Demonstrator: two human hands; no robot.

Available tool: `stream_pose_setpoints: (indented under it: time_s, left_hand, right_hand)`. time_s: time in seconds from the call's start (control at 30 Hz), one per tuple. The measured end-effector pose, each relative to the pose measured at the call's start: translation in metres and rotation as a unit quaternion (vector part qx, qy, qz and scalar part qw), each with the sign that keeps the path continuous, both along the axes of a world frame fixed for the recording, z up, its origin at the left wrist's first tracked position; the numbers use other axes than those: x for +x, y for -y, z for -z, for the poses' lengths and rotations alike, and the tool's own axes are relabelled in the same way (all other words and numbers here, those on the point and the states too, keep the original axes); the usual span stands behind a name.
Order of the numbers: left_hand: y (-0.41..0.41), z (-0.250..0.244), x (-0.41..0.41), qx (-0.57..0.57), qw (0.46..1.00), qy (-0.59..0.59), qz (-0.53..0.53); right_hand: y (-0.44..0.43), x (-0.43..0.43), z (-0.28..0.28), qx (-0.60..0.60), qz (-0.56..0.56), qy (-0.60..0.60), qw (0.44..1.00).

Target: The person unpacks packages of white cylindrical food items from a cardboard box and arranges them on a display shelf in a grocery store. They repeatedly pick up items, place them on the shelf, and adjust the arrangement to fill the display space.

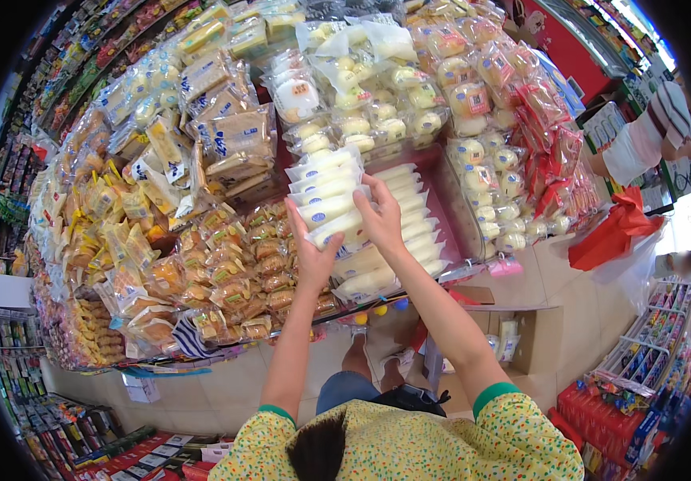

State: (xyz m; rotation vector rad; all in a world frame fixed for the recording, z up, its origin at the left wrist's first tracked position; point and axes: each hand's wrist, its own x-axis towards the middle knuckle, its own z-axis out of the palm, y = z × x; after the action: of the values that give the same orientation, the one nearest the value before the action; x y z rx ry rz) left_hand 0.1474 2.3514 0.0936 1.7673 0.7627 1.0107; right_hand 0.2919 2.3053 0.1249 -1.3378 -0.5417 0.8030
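Observation:
Between my two hands is a row of white, long wrapped bread packs, each in clear film with a blue round mark. My left hand grips the row's left side and near end, thumb on the closest pack. On the other side, my right hand presses the right ends with fingers and thumb. The held row is above the display bin, over the left part of more such packs stacked in rows. To the right of those stacks, the pink bin floor shows.
Wrapped brown rolls lie left of the white packs. Round white buns fill the far side. A clear divider borders the bin at right. An open cardboard box stands on the floor below. A person is at far right.

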Motion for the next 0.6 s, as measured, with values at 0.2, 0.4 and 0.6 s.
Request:
stream_pose_setpoints:
  time_s: [0.2, 0.4, 0.6]
  left_hand:
    - [0.019, -0.015, 0.009, -0.061, 0.997, 0.039, -0.039]
    - [0.025, -0.033, -0.003, 0.291, 0.935, -0.140, -0.143]
    - [0.028, -0.050, 0.027, 0.434, 0.790, -0.433, 0.013]
  right_hand:
    - [0.020, 0.023, 0.009, 0.040, -0.023, 0.108, 0.993]
    - [0.109, -0.012, 0.043, -0.043, 0.078, 0.198, 0.976]
    - [0.113, -0.026, 0.039, -0.073, 0.040, 0.403, 0.912]
